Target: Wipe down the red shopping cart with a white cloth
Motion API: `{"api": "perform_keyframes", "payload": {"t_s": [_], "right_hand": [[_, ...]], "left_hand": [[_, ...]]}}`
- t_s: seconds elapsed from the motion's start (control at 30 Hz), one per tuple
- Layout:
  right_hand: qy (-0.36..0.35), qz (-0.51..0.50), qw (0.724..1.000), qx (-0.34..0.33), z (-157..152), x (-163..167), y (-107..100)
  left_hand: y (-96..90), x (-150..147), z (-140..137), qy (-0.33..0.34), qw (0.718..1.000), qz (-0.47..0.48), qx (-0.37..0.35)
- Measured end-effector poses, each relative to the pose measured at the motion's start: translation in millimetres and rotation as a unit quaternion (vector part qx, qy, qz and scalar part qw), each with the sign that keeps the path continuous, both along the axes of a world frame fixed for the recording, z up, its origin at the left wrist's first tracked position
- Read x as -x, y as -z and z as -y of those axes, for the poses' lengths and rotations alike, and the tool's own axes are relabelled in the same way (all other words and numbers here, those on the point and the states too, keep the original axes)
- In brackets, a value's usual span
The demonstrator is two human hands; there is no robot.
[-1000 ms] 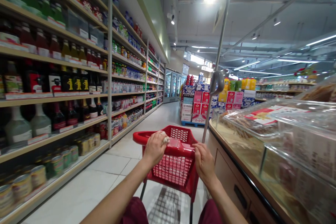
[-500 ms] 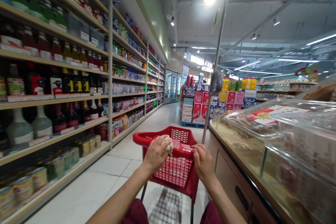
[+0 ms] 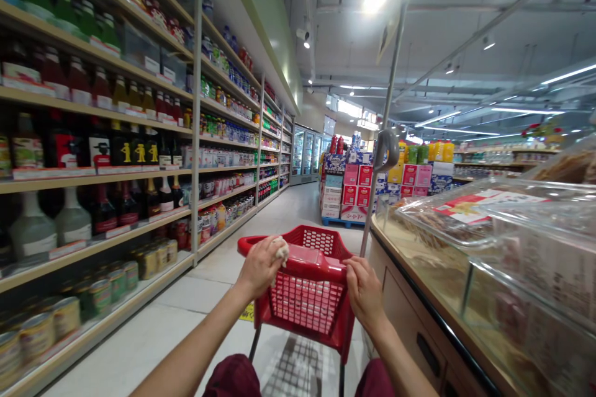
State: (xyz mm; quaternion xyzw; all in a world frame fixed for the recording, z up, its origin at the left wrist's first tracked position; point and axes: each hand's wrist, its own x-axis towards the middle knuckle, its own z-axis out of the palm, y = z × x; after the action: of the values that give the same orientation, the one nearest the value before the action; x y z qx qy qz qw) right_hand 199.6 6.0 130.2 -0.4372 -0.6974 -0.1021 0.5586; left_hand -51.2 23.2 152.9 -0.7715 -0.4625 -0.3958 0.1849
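A red plastic shopping cart (image 3: 305,307) with a perforated basket stands right in front of me. On the left part of its handle, my left hand (image 3: 261,265) presses a crumpled whitish cloth (image 3: 282,250) against the red bar, fingers closed over it. At the handle's right end, my right hand (image 3: 365,288) has its fingers curled around the red bar (image 3: 310,260). Most of the cloth is hidden under the left hand.
Shelves of bottles and cans (image 3: 97,167) line the left side. A wooden counter (image 3: 419,298) with clear-lidded food bins (image 3: 465,211) runs close on the right, beside a metal pole (image 3: 386,105). Stacked drink cartons (image 3: 357,186) stand ahead on a blue pallet (image 3: 342,222).
My left hand has slid left along the handle with the cloth, baring more of the red bar's middle. My right hand stays at the right end.
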Motion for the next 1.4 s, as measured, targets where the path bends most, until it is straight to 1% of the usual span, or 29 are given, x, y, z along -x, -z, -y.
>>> {"api": "perform_keyframes", "payload": {"t_s": [0.07,0.1,0.13,0.23,0.3,0.37,0.43,0.53,0.6,0.63,0.7,0.83,0.9,0.93,1.0,1.1,1.17,1.23,1.27,1.4], "right_hand": [[0.005,0.002,1.000,0.000,-0.6,1.2,1.5],[0.007,0.003,1.000,0.000,-1.1,1.5,2.5],[0.009,0.005,1.000,0.000,-1.8,1.5,3.6],[0.006,0.016,1.000,-0.002,-3.7,-0.8,5.8],[0.000,0.022,1.000,-0.006,-4.2,-3.3,6.0],[-0.005,0.025,1.000,-0.009,-4.0,-5.0,5.4],[-0.005,0.025,1.000,-0.014,-3.2,-5.1,4.7],[-0.003,0.023,1.000,-0.018,-1.8,-2.5,4.4],[-0.003,0.023,1.000,-0.016,-1.1,-0.1,4.6],[-0.004,0.024,1.000,-0.015,-0.8,0.9,4.8],[-0.004,0.026,1.000,-0.014,-0.5,2.3,5.1],[0.001,0.030,0.999,-0.016,-0.4,2.4,5.4],[0.002,0.033,0.999,-0.020,-0.6,1.4,5.4],[0.002,0.035,0.999,-0.022,-0.7,0.8,5.4],[-0.002,0.042,0.999,-0.020,-0.8,0.2,5.1],[-0.008,0.045,0.999,-0.017,-0.2,1.4,4.4],[-0.008,0.042,0.999,-0.018,0.5,3.6,3.9],[-0.007,0.038,0.999,-0.017,1.0,5.6,3.6],[-0.006,0.037,0.999,-0.016,1.1,6.1,3.5],[-0.004,0.035,0.999,-0.016,0.4,3.8,3.4]], "left_hand": [[1.4,3.6,-0.5,-0.040,0.998,0.038,0.004],[2.0,-2.1,1.8,-0.040,0.998,0.040,0.004],[2.3,-11.9,5.3,-0.025,0.999,0.030,0.002],[1.3,-49.4,18.0,0.062,0.997,-0.034,-0.004],[0.0,-62.3,22.3,0.103,0.993,-0.060,-0.002],[-0.2,-55.4,19.5,0.106,0.993,-0.058,0.001],[1.1,-32.0,10.2,0.078,0.996,-0.034,0.005],[3.3,7.8,-6.7,-0.003,0.999,0.036,0.012],[4.0,19.2,-11.9,-0.053,0.996,0.075,0.014],[4.3,17.7,-11.3,-0.065,0.994,0.083,0.014],[4.9,1.4,-3.8,-0.050,0.996,0.072,0.009],[4.9,-50.8,20.2,0.060,0.998,-0.005,-0.004],[3.7,-63.8,26.1,0.103,0.994,-0.035,0.001],[3.0,-63.9,26.1,0.115,0.992,-0.043,0.005],[1.6,-52.6,21.0,0.115,0.992,-0.045,0.014],[-0.6,-23.9,8.0,0.063,0.998,-0.001,0.024],[-1.8,-12.8,2.8,0.017,0.998,0.046,0.032],[-2.5,-15.7,3.6,-0.003,0.997,0.065,0.039],[-2.6,-21.9,6.0,0.001,0.997,0.059,0.042],[-3.1,-54.3,19.6,0.063,0.997,0.001,0.048]]}}
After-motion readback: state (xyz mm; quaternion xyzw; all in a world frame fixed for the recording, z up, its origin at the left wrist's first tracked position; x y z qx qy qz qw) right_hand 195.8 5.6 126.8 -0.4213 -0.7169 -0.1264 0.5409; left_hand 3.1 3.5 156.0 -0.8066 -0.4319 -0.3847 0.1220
